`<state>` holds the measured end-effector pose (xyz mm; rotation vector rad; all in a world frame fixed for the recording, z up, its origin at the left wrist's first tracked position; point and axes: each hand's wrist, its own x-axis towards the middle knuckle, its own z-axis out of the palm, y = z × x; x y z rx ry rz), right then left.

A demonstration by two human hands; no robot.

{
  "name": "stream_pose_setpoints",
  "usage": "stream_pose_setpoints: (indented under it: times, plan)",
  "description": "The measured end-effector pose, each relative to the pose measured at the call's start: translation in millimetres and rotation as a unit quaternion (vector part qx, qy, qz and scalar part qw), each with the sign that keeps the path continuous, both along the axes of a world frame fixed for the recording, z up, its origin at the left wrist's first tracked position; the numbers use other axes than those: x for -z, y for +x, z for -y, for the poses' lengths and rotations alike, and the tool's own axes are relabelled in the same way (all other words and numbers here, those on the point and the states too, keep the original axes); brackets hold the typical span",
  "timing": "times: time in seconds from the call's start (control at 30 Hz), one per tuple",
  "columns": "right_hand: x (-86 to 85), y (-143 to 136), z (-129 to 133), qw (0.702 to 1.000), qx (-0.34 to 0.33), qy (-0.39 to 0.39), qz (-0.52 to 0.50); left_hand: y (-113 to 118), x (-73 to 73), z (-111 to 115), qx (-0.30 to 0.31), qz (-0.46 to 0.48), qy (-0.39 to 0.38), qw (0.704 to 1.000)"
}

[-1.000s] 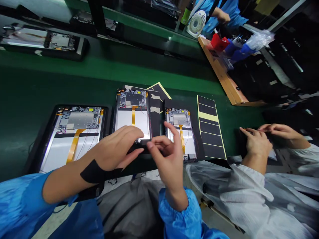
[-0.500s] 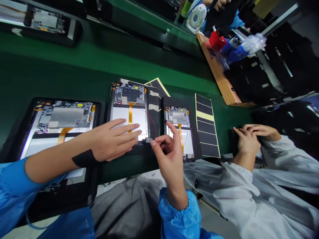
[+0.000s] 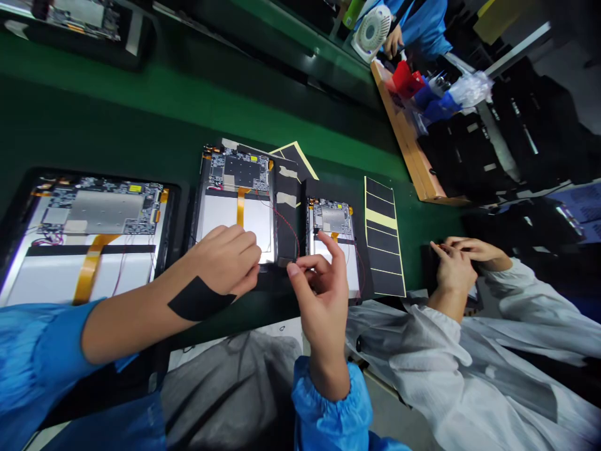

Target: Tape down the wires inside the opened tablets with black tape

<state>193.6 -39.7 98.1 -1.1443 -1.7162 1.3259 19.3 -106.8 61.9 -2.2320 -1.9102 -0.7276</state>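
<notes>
In the head view, the person's right hand [image 3: 323, 285] has its thumb and fingertips closed on a small dark part [image 3: 284, 262] at the lower right corner of the middle open tablet [image 3: 263, 222]; a thin red wire [image 3: 295, 232] runs to it. The left hand [image 3: 230, 258] is curled over the lower left of that tablet — its fingertips are hidden, so whether it grips anything cannot be told. A black patch [image 3: 200, 300] sits on the left wrist.

The middle tablet lies on the green table [image 3: 154, 119], between the left open tablet [image 3: 106, 213] and the right open tablet [image 3: 333, 219]. Beyond the right one lies a sheet of black stickers [image 3: 382, 254]. Farther right, a co-worker's hands [image 3: 453, 272] meet over a dark item; a fan [image 3: 372, 32] and a red container [image 3: 406, 79] stand toward the back.
</notes>
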Motion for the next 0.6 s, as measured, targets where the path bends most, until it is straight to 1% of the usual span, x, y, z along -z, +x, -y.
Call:
stream_pose_setpoints:
  times: [0.07, 0.17, 0.23, 0.33, 0.47, 0.6]
  plan:
    - [1.0, -2.8, 2.1, 0.999, -0.028, -0.004, 0.019, -3.2, -1.2, -0.9, -0.018, 0.013, 0.001, 1.0]
    - [2.4, -7.7, 5.8, 0.998, -0.044, -0.001, 0.038, -6.6, -3.8, -2.1, -0.04, 0.048, -0.029, 0.998]
    - [3.5, -10.8, 8.2, 0.997, -0.059, -0.002, 0.052, -9.5, -3.9, -2.2, -0.035, 0.088, -0.044, 0.995]
    - [5.8, -14.0, 10.6, 0.993, -0.085, 0.007, 0.081, -14.7, -1.3, -2.0, -0.01, 0.125, -0.049, 0.991]
    - [7.6, -15.0, 11.3, 0.989, -0.077, 0.039, 0.121, -19.7, 2.7, -2.2, 0.007, 0.157, -0.049, 0.986]
    - [7.7, -15.2, 11.6, 0.984, -0.083, 0.058, 0.146, -21.1, 4.6, -2.7, 0.007, 0.166, -0.053, 0.985]
